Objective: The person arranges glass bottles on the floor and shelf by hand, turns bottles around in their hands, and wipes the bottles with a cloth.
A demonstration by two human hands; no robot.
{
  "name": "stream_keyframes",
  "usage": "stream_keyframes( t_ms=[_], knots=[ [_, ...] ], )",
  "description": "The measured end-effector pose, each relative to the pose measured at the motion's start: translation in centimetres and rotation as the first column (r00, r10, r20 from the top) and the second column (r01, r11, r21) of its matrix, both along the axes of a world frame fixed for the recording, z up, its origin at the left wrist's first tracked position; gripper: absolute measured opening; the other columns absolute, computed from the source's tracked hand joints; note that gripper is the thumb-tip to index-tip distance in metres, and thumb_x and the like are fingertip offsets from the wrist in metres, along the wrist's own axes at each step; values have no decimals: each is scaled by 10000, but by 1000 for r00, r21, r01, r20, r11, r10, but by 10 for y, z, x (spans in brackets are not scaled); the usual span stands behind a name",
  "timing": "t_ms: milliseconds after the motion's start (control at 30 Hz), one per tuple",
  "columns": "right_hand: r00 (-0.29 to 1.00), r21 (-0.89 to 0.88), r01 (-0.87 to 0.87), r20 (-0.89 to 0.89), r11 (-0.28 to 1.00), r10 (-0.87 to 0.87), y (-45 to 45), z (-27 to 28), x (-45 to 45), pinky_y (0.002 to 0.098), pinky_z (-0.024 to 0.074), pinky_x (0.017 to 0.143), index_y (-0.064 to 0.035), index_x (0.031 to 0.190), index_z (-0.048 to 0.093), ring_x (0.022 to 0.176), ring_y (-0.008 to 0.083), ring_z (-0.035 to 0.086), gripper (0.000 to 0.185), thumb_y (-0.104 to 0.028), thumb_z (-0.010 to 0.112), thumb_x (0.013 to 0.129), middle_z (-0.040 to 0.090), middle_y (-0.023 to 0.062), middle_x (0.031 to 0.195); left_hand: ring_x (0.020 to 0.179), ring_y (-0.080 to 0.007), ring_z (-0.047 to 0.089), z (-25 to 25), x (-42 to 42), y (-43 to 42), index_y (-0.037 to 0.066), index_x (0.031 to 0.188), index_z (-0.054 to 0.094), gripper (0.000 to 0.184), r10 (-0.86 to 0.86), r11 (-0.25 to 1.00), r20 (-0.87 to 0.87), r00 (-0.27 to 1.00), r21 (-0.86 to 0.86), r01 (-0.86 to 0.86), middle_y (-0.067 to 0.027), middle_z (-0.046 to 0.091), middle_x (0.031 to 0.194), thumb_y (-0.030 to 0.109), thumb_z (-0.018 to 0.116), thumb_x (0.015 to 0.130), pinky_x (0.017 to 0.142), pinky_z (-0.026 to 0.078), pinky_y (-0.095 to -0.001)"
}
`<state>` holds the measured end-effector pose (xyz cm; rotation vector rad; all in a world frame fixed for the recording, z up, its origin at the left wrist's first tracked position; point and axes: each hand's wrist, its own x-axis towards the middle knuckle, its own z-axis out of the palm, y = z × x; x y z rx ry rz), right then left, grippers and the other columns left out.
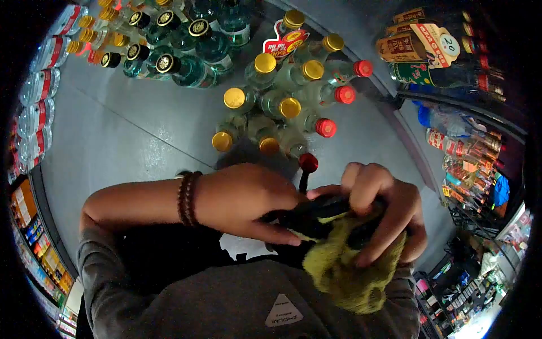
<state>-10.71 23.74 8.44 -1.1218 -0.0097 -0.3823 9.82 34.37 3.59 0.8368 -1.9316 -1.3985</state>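
Observation:
In front of my chest, my left hand point(254, 195), with a beaded bracelet point(187, 199) at its wrist, grips one end of a dark, glossy object point(307, 217). Its kind is hard to make out, since fingers and cloth cover much of it. A yellow-green cloth point(353, 271) is bunched in my right hand point(389, 212), its fingers curled and pressing the cloth against the dark object. Just beyond my hands, clear bottles with gold caps point(234, 98) and red caps point(326, 127) stand grouped on the grey floor point(141, 124).
Green bottles with black caps point(167, 63) stand at the upper left. Packs of water bottles point(42, 85) line the left edge. Shelves on the right hold boxed bottles point(403, 48) and other goods. A red price sign point(285, 42) sits among the clear bottles.

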Motion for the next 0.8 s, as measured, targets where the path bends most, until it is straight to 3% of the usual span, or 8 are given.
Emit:
stream_keyframes(
  t_ms=[167, 200, 300, 333, 433, 600, 733, 800],
  knots=[
    [932, 289, 193, 243, 938, -267, -2, -1, -15, 607, 401, 953, -47, 788, 660, 889, 295, 434, 298, -304, 537, 873, 409, 113, 895, 707, -324, 531, 26, -13, -23, 22, 822, 529, 268, 159, 979, -123, 979, -107, -173, -121, 500, 759, 276, 607, 852, 637, 432, -405],
    [907, 352, 369, 65, 860, -416, 3, 11, -27, 622, 402, 940, -58, 907, 616, 992, 340, 433, 266, -306, 520, 889, 417, 120, 949, 737, -317, 502, 29, -19, -28, 14, 805, 503, 276, 179, 977, -206, 962, -78, -198, -126, 463, 806, 268, 585, 875, 670, 420, -388],
    [850, 285, 466, 120, 838, -513, -6, 5, -45, 584, 441, 914, -66, 1209, 414, 1229, 417, 367, 369, -310, 456, 934, 424, 136, 1108, 757, -317, 497, 39, -50, -39, 14, 838, 475, 272, 303, 944, -466, 831, 28, -328, -148, 455, 846, 266, 559, 898, 675, 407, -387],
    [800, 453, 554, -56, 699, -598, -9, 12, -57, 600, 431, 923, -88, 1132, 516, 1144, 367, 376, 356, -358, 494, 901, 428, 131, 1135, 758, -317, 495, 44, -55, -41, 13, 859, 459, 268, 254, 966, -485, 837, 89, -242, -155, 450, 856, 262, 544, 909, 673, 403, -392],
    [766, 634, 553, -131, 541, -629, -15, 9, -67, 546, 408, 981, -69, 1162, 562, 1182, 344, 394, 537, -484, 586, 823, 391, 179, 1317, 755, -318, 489, 54, -64, -45, 9, 900, 418, 246, 167, 978, -520, 838, 195, -74, -166, 442, 839, 238, 498, 936, 671, 393, -403],
    [859, 261, 512, -155, 819, -488, -33, -4, -51, 477, 399, 1001, -38, 1294, 441, 1157, 352, 459, 785, -542, 664, 735, 399, 228, 1315, 735, -272, 478, 57, -62, -42, -2, 882, 407, 252, 130, 961, -597, 791, 272, 47, -146, 428, 824, 228, 475, 957, 662, 387, -361],
    [742, 152, 664, -249, 732, -622, 2, 4, -38, 406, 446, 937, -13, 1390, 290, 1052, 327, 554, 1036, -551, 737, 627, 479, 247, 1234, 771, -347, 537, 48, -67, -33, -3, 913, 415, 240, 33, 945, -686, 727, 258, 200, -197, 507, 815, 231, 433, 964, 682, 414, -417],
    [325, -124, 885, -528, 450, -785, 17, 23, -9, 398, 473, 896, -40, 1380, 312, 1051, 324, 556, 996, -504, 755, 618, 495, 243, 1219, 778, -356, 540, 49, -71, -31, -3, 913, 417, 252, 1, 953, -682, 731, 223, 206, -203, 513, 814, 244, 425, 966, 690, 415, -425]
  ],
)
